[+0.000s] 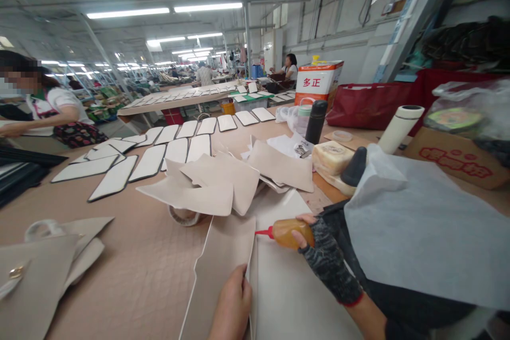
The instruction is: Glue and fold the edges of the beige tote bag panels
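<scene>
Now right hand point(324, 255), grip clenched round glue bottle point(289, 232), points red nozzle at edge of beige panel point(223, 255) on tabletop point(139, 271). Left hand point(231, 305), grip released, presses panel flat, probably so edge cannot slide.

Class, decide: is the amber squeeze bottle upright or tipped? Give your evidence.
Tipped. The amber squeeze bottle lies almost level in the right hand, its red nozzle pointing sideways at the beige panel's edge.
</scene>
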A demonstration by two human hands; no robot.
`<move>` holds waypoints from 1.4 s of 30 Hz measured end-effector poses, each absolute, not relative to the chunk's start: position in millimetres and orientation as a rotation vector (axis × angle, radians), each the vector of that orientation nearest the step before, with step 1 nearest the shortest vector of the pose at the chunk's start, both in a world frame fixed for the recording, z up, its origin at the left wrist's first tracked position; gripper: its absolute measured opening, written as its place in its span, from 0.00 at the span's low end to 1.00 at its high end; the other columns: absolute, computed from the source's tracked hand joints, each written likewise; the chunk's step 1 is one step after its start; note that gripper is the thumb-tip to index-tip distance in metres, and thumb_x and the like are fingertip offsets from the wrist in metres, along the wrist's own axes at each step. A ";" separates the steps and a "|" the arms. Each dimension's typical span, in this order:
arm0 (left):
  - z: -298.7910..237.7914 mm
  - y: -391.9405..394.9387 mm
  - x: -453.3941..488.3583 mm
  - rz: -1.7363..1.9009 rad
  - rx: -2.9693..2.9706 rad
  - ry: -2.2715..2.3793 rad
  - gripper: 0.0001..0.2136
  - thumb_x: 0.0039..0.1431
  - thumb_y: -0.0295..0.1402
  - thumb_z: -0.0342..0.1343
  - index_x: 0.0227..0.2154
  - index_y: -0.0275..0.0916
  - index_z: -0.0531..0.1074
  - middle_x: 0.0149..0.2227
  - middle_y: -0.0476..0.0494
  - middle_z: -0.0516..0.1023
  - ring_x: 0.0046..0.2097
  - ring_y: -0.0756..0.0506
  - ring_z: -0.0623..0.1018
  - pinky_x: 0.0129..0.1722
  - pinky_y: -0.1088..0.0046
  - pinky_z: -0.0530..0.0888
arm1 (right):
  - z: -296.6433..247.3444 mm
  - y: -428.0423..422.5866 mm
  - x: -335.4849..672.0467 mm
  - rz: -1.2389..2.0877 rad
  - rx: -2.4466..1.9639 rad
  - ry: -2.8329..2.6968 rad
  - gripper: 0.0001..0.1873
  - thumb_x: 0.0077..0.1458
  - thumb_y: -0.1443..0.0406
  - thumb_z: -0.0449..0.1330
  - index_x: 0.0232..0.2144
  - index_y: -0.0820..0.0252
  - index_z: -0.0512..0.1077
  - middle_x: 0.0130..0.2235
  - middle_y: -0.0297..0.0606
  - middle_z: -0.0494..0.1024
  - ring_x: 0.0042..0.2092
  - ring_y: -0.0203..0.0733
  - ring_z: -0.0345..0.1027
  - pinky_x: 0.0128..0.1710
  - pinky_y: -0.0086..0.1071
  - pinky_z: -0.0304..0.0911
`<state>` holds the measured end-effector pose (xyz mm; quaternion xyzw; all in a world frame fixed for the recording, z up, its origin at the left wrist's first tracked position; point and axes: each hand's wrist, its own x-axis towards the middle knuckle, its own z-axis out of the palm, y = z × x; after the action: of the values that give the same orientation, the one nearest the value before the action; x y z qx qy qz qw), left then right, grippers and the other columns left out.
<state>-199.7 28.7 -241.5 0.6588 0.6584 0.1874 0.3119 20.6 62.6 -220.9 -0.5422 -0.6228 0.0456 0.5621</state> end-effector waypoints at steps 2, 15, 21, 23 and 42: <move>-244.7 29.4 -200.8 0.511 1.751 1.729 0.20 0.54 0.28 0.41 0.47 0.28 0.67 0.46 0.34 0.74 0.48 0.43 0.73 0.49 0.70 0.67 | -215.1 64.6 22.7 0.076 -1.267 -1.490 0.12 0.56 0.58 0.52 0.41 0.56 0.65 0.39 0.43 0.72 0.42 0.48 0.66 0.44 0.47 0.64; -248.6 30.2 -199.6 0.555 1.747 1.738 0.19 0.53 0.30 0.42 0.46 0.31 0.68 0.46 0.35 0.74 0.48 0.43 0.73 0.50 0.68 0.67 | -204.8 61.1 32.5 0.211 -1.274 -1.593 0.12 0.55 0.59 0.53 0.40 0.58 0.67 0.38 0.40 0.73 0.40 0.43 0.68 0.43 0.42 0.66; -251.1 30.2 -199.5 0.580 1.737 1.749 0.18 0.53 0.29 0.44 0.45 0.31 0.69 0.45 0.35 0.75 0.48 0.43 0.74 0.50 0.66 0.68 | -211.3 46.4 32.8 0.328 -1.306 -1.534 0.13 0.54 0.58 0.53 0.41 0.56 0.67 0.39 0.40 0.73 0.43 0.45 0.67 0.46 0.43 0.64; -249.5 29.4 -198.8 0.581 1.738 1.751 0.18 0.53 0.28 0.44 0.45 0.31 0.69 0.45 0.35 0.75 0.48 0.43 0.74 0.50 0.66 0.67 | -214.9 41.3 32.4 0.351 -1.306 -1.525 0.14 0.55 0.58 0.52 0.41 0.57 0.66 0.40 0.40 0.73 0.44 0.46 0.67 0.47 0.43 0.64; -247.6 27.2 -195.6 0.560 1.820 1.747 0.18 0.54 0.30 0.43 0.46 0.30 0.68 0.46 0.33 0.74 0.48 0.42 0.73 0.50 0.65 0.67 | -228.7 -14.3 29.4 0.543 -1.344 -1.577 0.13 0.55 0.60 0.53 0.43 0.56 0.64 0.42 0.41 0.71 0.45 0.44 0.67 0.46 0.38 0.65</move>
<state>-195.6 27.2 -247.6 0.6772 0.6498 0.2084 0.2751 29.4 -14.3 -228.7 -0.5509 -0.6460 0.2226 0.4792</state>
